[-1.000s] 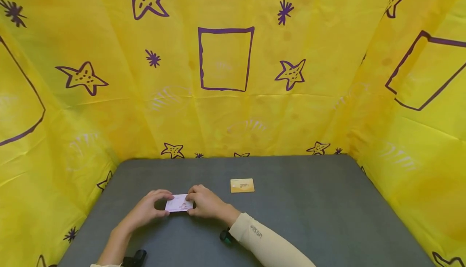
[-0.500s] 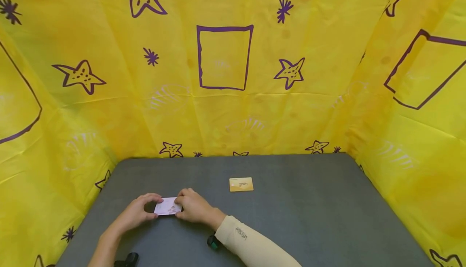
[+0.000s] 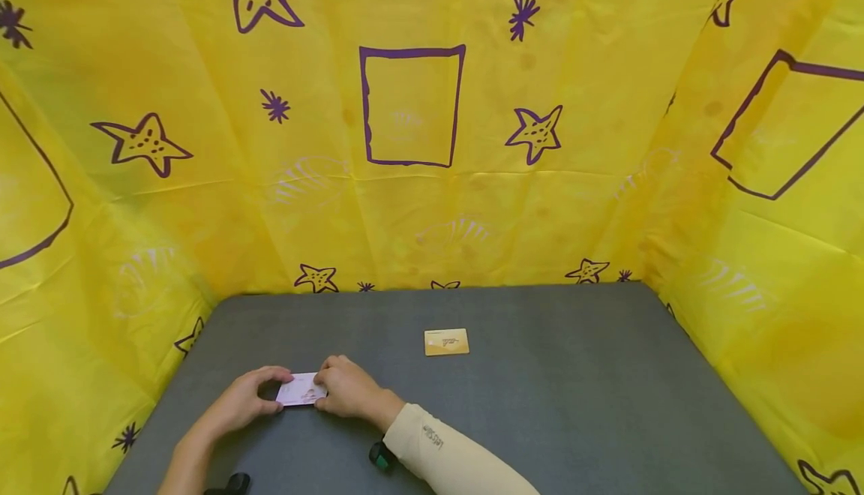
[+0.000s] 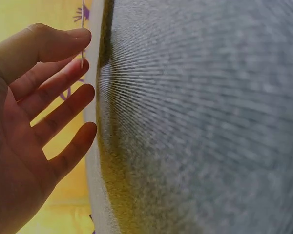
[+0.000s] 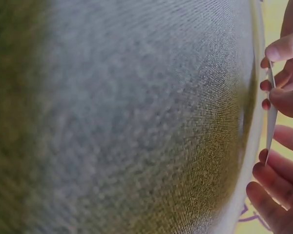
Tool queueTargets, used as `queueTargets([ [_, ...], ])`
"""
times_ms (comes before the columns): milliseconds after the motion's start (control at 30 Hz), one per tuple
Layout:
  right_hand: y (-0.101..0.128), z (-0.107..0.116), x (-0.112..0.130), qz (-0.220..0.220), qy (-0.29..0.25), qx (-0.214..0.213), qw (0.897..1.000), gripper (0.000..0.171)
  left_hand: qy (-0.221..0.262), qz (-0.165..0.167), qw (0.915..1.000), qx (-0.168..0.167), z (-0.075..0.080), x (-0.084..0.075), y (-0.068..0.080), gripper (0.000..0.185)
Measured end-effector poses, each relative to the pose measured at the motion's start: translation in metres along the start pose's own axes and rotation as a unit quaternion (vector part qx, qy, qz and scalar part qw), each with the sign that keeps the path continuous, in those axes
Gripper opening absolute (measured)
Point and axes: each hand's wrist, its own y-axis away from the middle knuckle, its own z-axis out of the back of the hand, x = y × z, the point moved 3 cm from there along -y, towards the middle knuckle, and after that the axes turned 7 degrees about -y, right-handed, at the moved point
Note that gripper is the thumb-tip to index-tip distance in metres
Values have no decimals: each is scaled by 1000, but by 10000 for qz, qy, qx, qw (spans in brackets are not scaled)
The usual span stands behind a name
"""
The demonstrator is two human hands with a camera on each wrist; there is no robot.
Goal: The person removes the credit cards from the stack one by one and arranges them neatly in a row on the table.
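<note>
Pale card (image 3: 301, 390) held just above the near-left part of the grey counter (image 3: 574, 405), pinched by its short edges between both hands. Risk: the thin, edge-held card may bow or slip out if either pinch loosens. Left hand (image 3: 244, 399) and right hand (image 3: 346, 391) each have thumb and fingertips closed on the card. A gold card (image 3: 446, 342) lies apart, farther right.
</note>
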Motion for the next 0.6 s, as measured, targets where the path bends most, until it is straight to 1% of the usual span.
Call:
queueTargets([
  [133, -1, -3, 1, -100, 22, 146, 9998, 27, -66, 121, 9998, 154, -1, 1, 1, 35],
  [233, -2, -5, 1, -133, 19, 272, 9995, 27, -188, 182, 9995, 201, -2, 1, 0, 35],
  [433, -4, -8, -1, -204, 10, 362, 9991, 30, -400, 150, 9989, 179, -3, -2, -1, 36],
  [600, -4, -9, -2, -139, 127, 291, 9994, 27, -657, 163, 9976, 148, -6, -6, -4, 35],
])
